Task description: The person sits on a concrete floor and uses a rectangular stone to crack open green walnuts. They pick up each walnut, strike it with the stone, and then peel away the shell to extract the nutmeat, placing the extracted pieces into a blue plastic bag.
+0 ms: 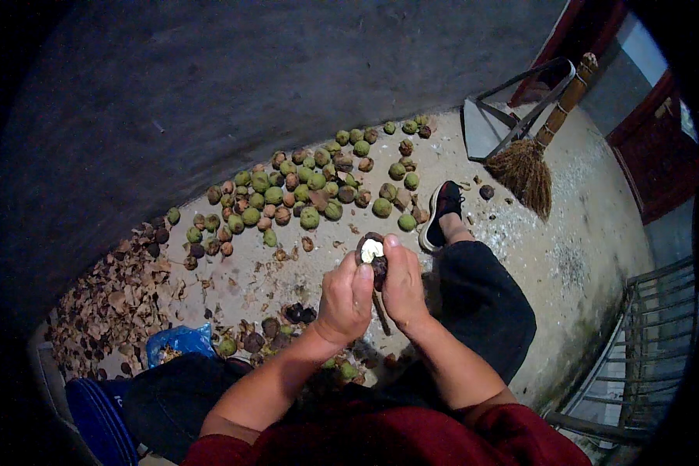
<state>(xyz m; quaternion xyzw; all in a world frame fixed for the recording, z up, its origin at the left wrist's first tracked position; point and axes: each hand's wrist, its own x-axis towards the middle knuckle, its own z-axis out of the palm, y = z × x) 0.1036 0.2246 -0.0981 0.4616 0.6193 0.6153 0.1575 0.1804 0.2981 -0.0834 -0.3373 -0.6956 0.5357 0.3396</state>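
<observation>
Both my hands meet in front of me around a dark-husked walnut (380,272), whose pale inside (372,250) shows at the top. My left hand (347,296) grips it from the left, with the thumb against its lower edge. From the right, my right hand (403,282) holds it, the thumb at its upper rim. Below the hands a thin dark rod (381,314) is partly visible; whether a hand touches it, I cannot tell. Many green and brown walnuts (309,217) lie on the concrete floor beyond my hands, along the wall.
Dry leaves and dark husks (119,297) are heaped at the left, near a blue plastic bag (180,341). More walnuts (254,342) lie between my legs. A straw broom (524,169) and a metal dustpan (484,131) stand at the upper right; a metal railing (646,349) is at the lower right.
</observation>
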